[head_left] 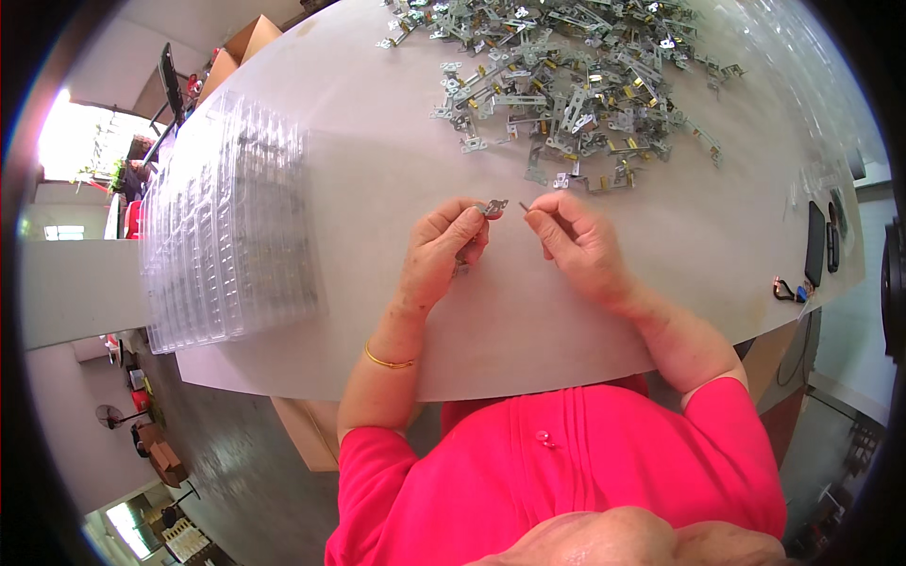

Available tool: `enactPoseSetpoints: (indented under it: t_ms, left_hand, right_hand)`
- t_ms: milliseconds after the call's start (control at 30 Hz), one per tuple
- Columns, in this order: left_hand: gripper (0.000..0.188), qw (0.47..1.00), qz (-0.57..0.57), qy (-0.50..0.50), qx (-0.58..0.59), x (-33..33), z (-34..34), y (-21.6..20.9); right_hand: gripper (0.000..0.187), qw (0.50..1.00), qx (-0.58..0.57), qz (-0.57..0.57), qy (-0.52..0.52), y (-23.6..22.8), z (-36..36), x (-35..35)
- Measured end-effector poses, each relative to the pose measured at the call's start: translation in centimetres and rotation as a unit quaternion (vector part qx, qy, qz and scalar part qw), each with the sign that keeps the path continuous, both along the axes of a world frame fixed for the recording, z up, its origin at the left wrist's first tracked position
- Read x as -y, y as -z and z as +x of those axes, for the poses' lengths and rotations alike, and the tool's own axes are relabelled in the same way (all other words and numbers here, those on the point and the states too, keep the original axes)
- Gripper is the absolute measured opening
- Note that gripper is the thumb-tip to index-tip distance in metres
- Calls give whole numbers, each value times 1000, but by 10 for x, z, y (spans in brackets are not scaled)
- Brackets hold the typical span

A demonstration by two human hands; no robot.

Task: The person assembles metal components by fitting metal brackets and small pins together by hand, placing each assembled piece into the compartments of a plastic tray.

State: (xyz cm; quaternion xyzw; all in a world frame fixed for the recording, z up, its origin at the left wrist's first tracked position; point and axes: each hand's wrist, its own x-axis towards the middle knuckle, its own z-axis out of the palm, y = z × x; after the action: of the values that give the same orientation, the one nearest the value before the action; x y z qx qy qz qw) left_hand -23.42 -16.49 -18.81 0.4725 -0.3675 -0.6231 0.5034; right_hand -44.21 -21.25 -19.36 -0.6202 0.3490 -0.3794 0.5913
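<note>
Hands (440,247) pinch a metal bracket (496,207) left, thin piece (525,207) right.

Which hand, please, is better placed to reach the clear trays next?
Probably the left hand: it is nearer the clear trays on that side, though it holds a metal part. The right hand, pinching a thin piece, is farther away.

A workshop or small assembly room, judging by its contents. A broad pale surface (363,170) carries a large heap of small metal fittings (580,99), a stack of clear plastic trays (231,226) at left and a small hand tool (800,294) near the right edge. Beyond are a cardboard box (255,40), a fan (109,416) and a bare grey floor (250,462).
</note>
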Motion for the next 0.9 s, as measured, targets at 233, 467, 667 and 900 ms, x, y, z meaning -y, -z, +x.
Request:
enactPoseSetpoints:
  t_ms: [233,467,667,900]
  left_hand:
    - [27,1000,-12,8,26,0,-5,4]
    - [24,993,-43,6,108,-2,-4,3]
    - [23,977,-77,-9,200,-3,-6,-1]
    - [22,970,-114,18,214,-2,-8,2]
  right_hand:
    - [12,999,-18,32,-24,0,-1,-2]
    - [14,999,-35,14,-21,1,-1,-2]
    - [15,998,-53,14,-18,-3,1,-3]
    - [15,998,-35,33,-28,-1,-2,-2]
